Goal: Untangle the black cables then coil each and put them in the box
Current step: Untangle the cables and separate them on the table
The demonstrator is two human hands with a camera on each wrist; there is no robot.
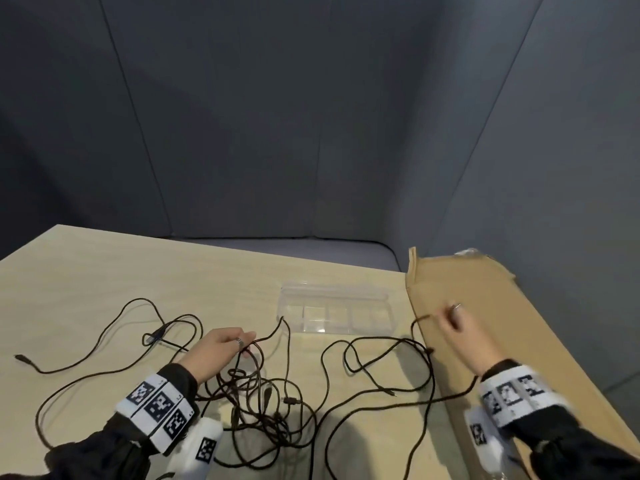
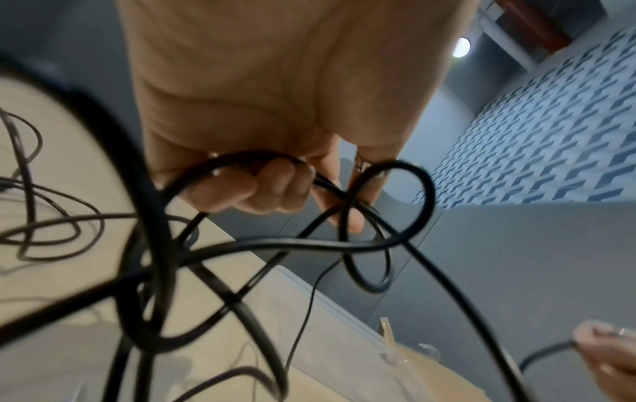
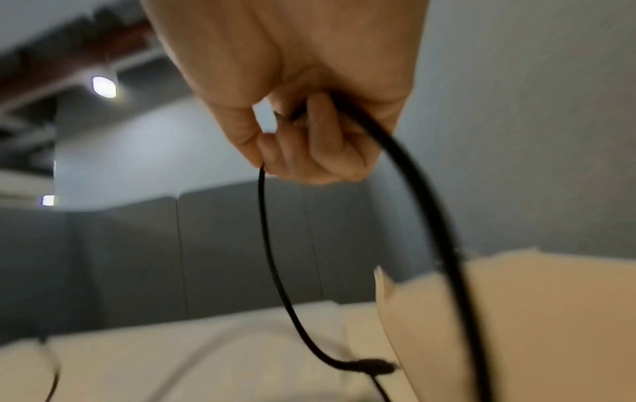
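Grey padded wall panels (image 1: 242,133) enclose the work area on the far and right sides. A light wood bench (image 1: 104,271) carries the items. Along its right edge lies a flattened sheet of brown cardboard (image 1: 485,306), one corner raised at the far end.

The black cables (image 1: 263,403) are spread across the near half of the bench in loose loops, with a dense knot in front of the person and single strands running out to the left and right. Several plug ends lie free on the surface, one at the far left (image 1: 20,357).

The box (image 1: 336,315), a clear plastic tray with compartments, sits on the bench beyond the cables, just left of the cardboard. No cable is inside it.

The left hand (image 1: 221,351) is above the knot; its fingers (image 2: 241,190) are curled round a strand, and further loops hang below it. The right hand (image 1: 457,332) is raised over the cardboard's edge, blurred in the head view; its fingers (image 3: 320,147) are curled and pinch a single cable, whose plug (image 3: 373,364) dangles beneath. Both wrists wear white bands with black square markers (image 1: 159,407).
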